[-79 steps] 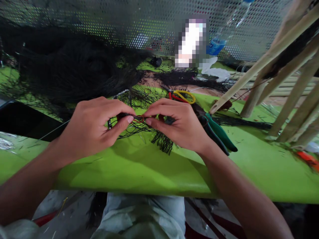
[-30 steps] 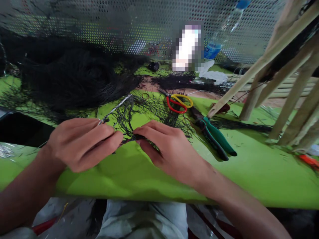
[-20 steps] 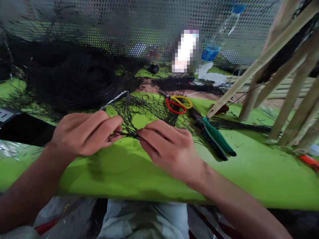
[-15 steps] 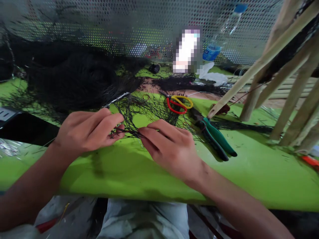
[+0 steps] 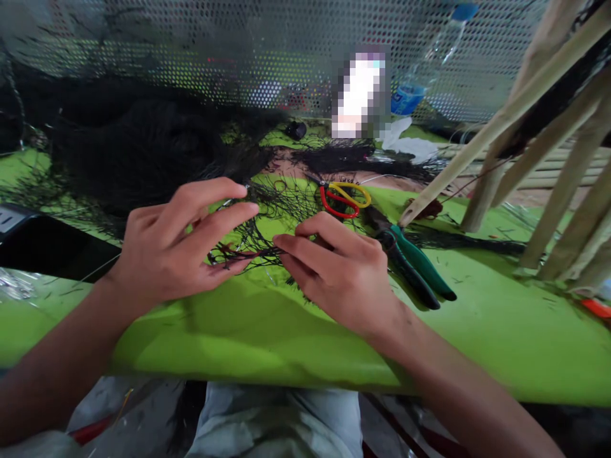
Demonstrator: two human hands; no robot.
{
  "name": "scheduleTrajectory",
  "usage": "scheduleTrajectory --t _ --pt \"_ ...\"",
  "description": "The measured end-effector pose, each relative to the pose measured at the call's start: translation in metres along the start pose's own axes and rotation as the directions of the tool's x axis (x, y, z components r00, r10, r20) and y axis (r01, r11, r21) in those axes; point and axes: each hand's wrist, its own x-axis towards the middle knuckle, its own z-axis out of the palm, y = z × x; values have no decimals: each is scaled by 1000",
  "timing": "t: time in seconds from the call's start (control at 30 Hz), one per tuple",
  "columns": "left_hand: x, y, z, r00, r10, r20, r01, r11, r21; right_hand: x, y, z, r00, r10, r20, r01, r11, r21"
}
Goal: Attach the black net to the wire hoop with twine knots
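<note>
A small bundle of thin black strands [image 5: 267,252] spans the space between my two hands over the green tabletop [image 5: 267,346]. My right hand [image 5: 337,270] pinches the bundle's right end between thumb and fingertips. On the other side, my left hand [image 5: 184,245] has its fingers spread, with the thumb lying under the strands and the index and middle fingers raised above them. Behind my left hand rises a large black fibrous pile [image 5: 143,143]. Scissors with red and yellow handles [image 5: 346,197] lie beyond my right hand, and green-handled pliers [image 5: 420,267] rest to its right.
A dark flat box-like object [image 5: 52,248] is at the left. Behind the table stands a perforated panel [image 5: 286,38], with a blurred bright screen [image 5: 360,92], a plastic bottle [image 5: 422,70] and white crumpled plastic [image 5: 408,143] near it. Wooden sticks [image 5: 506,114] lean at the right.
My left hand has opened, its index and middle fingers lifting off the strands. My right hand has shifted slightly right and up, still pinching the bundle.
</note>
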Motion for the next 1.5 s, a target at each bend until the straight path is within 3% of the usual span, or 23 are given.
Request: scheduleTrajectory --t 0.17,0.27,0.53,0.77,1.03,1.27,1.5 --pt "5 -6 3 995 -2 105 14 993 -117 2 10 1 999 -20 28 19 1000 22" --pt "4 -9 3 994 -6 105 27 980 -195 2 15 3 997 -43 62 42 999 27" --pt "5 -6 2 996 44 82 -33 990 -137 3 14 6 1000 -8 30 8 1000 9" --pt "4 -6 2 994 48 100 -40 996 -79 4 11 1 994 16 104 -23 997 68" --pt "5 3 1 995 -5 95 19 989 -144 4 1 -3 970 8 244 -71 966 250" --pt "4 7 -3 992 20 123 3 983 -184 0 5 10 995 -87 42 84 994 71" --pt "3 3 -1 990 47 130 -28 990 -140 0 9 13 985 -148 -89 155 985 80"
